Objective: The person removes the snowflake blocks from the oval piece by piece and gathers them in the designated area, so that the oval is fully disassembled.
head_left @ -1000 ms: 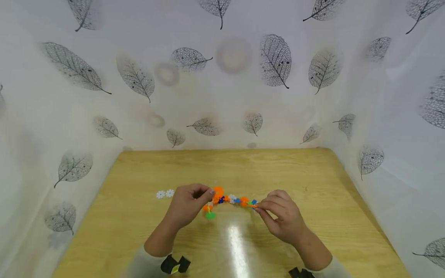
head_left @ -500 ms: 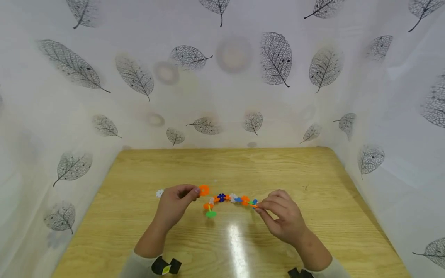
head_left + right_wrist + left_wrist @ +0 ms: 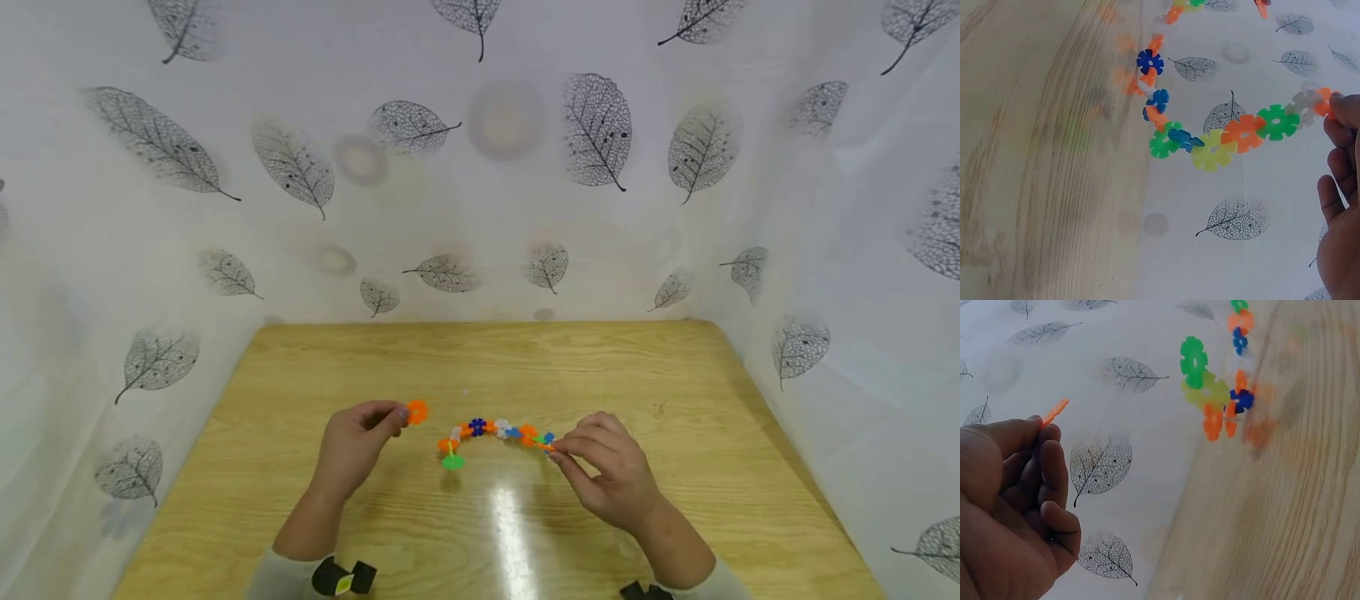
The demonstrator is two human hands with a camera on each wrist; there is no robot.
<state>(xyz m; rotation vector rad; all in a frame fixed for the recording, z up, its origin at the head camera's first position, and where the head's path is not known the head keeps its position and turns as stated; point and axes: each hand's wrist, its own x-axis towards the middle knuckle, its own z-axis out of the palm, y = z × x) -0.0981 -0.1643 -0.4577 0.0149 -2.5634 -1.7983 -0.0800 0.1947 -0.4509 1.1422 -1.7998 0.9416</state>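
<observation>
My left hand [image 3: 352, 450] pinches a loose orange snowflake disc [image 3: 417, 412] between thumb and fingertips, with a gap between it and the chain. In the left wrist view that orange disc [image 3: 1055, 413] is seen edge-on. A chain of interlocked plastic snowflake discs [image 3: 477, 427] arches across the middle in orange, blue, white, green and yellow. My right hand [image 3: 607, 467] pinches an orange disc [image 3: 1324, 101] at the chain's right end. The chain's other end, with a green disc [image 3: 453, 462], hangs close over the table, left of centre.
Below the hands is a wooden table [image 3: 637, 367] with a bright light reflection [image 3: 512, 533] near its front. A pale curtain [image 3: 510, 208] printed with dark leaves closes off the back and both sides. Black wrist straps [image 3: 342, 577] sit at the sleeves.
My left hand has moved left with the orange disc, which overlapped the chain a second ago. White discs on the table are now hidden behind that hand. The right hand has stayed put.
</observation>
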